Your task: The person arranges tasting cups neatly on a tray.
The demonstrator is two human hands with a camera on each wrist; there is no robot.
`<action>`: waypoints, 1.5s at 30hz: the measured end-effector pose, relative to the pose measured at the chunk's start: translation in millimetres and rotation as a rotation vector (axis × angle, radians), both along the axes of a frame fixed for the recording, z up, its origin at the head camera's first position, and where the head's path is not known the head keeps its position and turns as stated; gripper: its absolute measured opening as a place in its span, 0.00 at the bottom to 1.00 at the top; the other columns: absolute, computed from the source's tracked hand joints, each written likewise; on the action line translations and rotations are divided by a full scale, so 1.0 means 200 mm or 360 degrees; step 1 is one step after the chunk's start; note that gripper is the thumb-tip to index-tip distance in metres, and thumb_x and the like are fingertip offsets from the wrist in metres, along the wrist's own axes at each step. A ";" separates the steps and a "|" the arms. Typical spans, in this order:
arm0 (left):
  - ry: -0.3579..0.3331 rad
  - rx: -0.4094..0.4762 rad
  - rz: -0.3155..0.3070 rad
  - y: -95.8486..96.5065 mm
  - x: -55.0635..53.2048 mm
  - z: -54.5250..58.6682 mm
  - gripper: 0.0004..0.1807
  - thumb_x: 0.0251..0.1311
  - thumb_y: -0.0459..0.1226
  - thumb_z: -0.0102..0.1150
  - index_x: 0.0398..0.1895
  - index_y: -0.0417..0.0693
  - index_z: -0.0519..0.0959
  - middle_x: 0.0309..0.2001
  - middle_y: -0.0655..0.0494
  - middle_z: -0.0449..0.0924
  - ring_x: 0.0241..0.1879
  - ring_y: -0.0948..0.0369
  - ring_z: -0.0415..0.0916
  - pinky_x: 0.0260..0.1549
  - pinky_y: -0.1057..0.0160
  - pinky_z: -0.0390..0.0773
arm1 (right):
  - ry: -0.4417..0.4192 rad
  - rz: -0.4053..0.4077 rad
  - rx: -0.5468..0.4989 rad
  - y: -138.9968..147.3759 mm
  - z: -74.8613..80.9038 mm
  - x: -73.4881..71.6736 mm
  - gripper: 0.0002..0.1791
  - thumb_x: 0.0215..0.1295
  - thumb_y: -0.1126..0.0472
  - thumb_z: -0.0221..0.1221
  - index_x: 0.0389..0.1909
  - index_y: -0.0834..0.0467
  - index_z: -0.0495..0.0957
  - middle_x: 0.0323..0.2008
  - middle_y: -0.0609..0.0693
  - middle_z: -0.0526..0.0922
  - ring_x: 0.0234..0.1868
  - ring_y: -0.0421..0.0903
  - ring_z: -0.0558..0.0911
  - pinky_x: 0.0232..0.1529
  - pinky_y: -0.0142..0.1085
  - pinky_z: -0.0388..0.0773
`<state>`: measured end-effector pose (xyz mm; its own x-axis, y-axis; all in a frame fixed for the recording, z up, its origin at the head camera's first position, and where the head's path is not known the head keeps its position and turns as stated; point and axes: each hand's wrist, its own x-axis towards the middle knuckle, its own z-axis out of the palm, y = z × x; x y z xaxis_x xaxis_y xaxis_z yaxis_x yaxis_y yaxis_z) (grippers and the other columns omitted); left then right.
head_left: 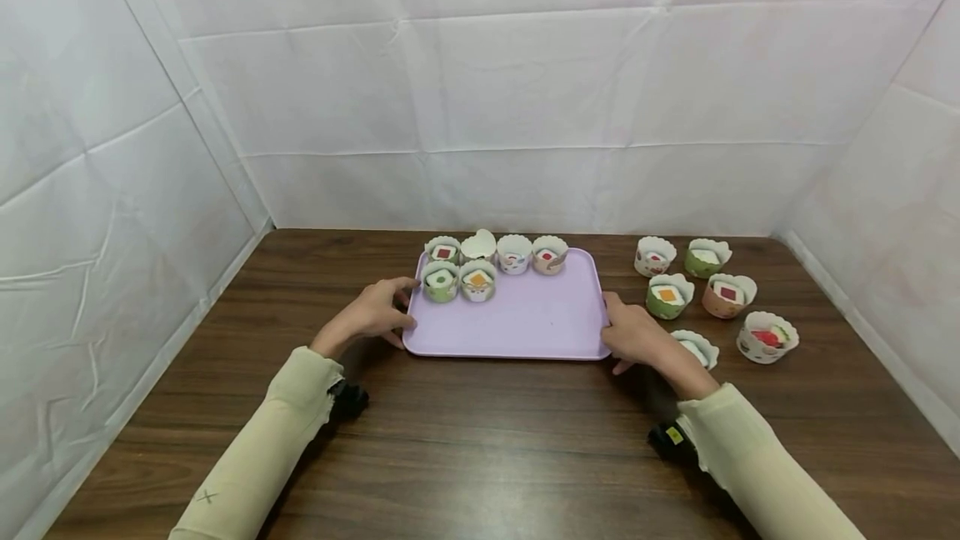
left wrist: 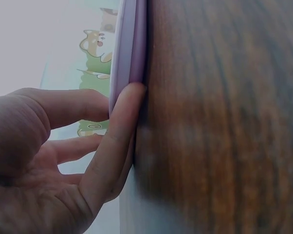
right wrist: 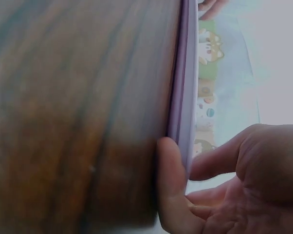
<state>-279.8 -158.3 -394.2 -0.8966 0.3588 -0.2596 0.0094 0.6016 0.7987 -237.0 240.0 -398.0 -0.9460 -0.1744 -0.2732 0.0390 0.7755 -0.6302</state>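
Note:
A pale purple tray (head_left: 525,319) lies on the dark wood table. My left hand (head_left: 375,311) holds its left edge, and in the left wrist view the fingers (left wrist: 124,105) pinch the rim from both sides. At the opposite end my right hand (head_left: 637,333) grips the right edge, fingers (right wrist: 171,156) against the rim. Several scalloped paper baking cups stand at the tray's back left. A green cup (head_left: 440,290) and a white cup (head_left: 477,290) with an orange square form the nearer row. Behind them is a row that includes a white cup (head_left: 513,261) and a tan cup (head_left: 549,263).
Right of the tray more paper cups stand on the table (head_left: 480,440), including a green one (head_left: 667,307), a tan one (head_left: 723,307) and a white one (head_left: 761,348) with red pieces. One cup (head_left: 701,348) is partly behind my right wrist. White cloth walls (head_left: 525,90) enclose the table.

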 end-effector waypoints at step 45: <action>-0.0011 -0.0018 0.0009 -0.01 -0.01 -0.01 0.43 0.62 0.23 0.63 0.79 0.36 0.55 0.56 0.34 0.67 0.35 0.50 0.83 0.30 0.55 0.92 | 0.0496 0.0109 0.0241 1.11 0.35 0.11 0.26 0.59 0.63 0.73 0.57 0.63 0.77 0.44 0.54 0.83 0.39 0.32 0.78 0.34 0.27 0.78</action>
<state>-282.3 -159.4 -395.3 -0.8968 0.3507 -0.2698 0.0005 0.6106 0.7919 -215.7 463.0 -328.2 -0.9756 -0.2197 -0.0011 -0.1921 0.8553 -0.4811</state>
